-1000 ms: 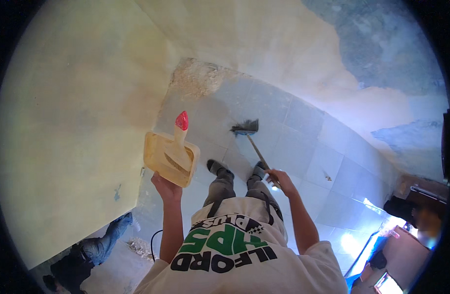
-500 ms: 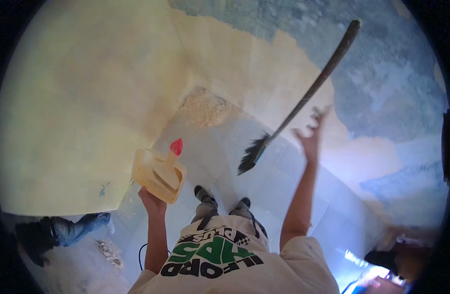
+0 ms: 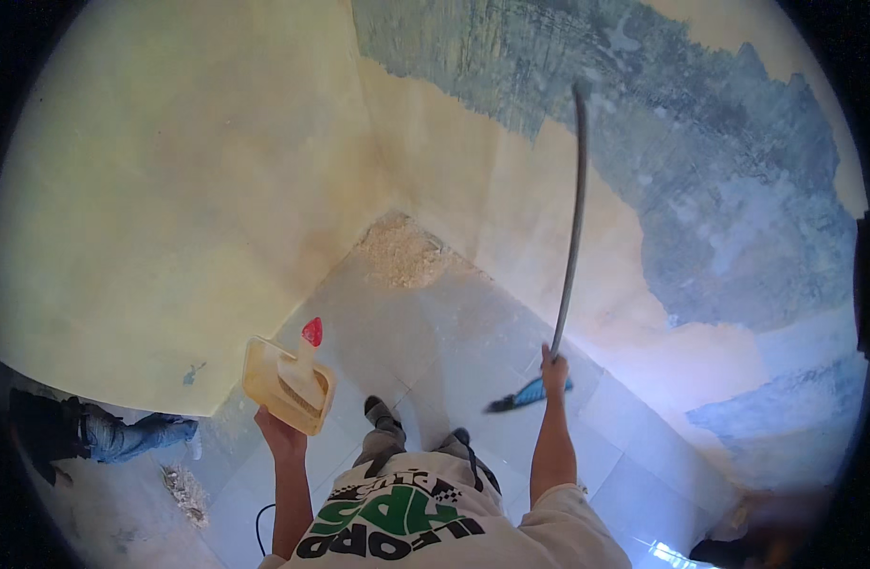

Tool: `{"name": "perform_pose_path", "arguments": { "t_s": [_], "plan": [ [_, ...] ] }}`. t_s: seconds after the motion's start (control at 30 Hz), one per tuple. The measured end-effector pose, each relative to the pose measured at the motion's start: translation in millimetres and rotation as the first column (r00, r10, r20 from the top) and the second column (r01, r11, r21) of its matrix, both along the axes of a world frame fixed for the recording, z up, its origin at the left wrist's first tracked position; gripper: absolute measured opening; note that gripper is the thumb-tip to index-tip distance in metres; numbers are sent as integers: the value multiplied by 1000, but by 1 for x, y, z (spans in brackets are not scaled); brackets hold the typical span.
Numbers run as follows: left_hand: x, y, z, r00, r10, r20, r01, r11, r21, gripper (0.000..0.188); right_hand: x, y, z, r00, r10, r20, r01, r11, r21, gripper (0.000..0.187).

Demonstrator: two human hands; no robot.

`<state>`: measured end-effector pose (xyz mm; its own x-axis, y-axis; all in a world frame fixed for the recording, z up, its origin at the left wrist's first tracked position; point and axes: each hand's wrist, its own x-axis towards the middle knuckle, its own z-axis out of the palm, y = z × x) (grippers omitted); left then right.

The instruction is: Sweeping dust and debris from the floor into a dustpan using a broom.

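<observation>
My left hand grips the near edge of a pale yellow plastic pan, dustpan-like in shape. A handle-like piece with a red tip sticks out from the pan on the far side. My right hand is closed round the lower part of a broom, just above its head. The long grey handle rises away from me, upright and slightly bowed. Partly behind my right hand and wrist, the broom's blue head with dark bristles points left. Some of my right fingers are hidden.
Pale crumbly debris lies in the corner where two walls meet. More debris is on the grey tiled floor at left, near a person's jeans-clad leg. The right wall has blue-grey patches. A black cord lies by my left arm.
My right hand, spread and apart from the tilted broom before, has closed on its handle. The broom has swung more upright. The pan has moved slightly left and nearer to me.
</observation>
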<state>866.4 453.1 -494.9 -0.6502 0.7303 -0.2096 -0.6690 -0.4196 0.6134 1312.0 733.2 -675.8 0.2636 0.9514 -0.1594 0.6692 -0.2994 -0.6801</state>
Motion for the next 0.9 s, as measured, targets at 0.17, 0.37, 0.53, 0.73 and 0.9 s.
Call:
{"name": "perform_pose_path", "arguments": {
  "t_s": [0.17,0.37,0.53,0.73,0.9],
  "plan": [
    [2,-10,16,996,-32,-80,23,993,-116,55,4,-78,25,992,23,124,-26,999,24,50],
    [15,67,-1,994,-110,12,110,993,-42,54,91,-98,-8,938,328,114,-256,874,-413,36],
    [27,88,-7,983,-183,25,184,981,-54,57,101,-156,-3,764,474,438,-134,780,-611,28],
    [25,64,-33,958,-287,11,286,949,-135,58,95,-255,-96,874,286,392,30,774,-632,18],
    [45,72,-42,920,-371,126,392,865,-313,59,68,-261,-164,943,314,108,-116,617,-778,72]
  ]
}}
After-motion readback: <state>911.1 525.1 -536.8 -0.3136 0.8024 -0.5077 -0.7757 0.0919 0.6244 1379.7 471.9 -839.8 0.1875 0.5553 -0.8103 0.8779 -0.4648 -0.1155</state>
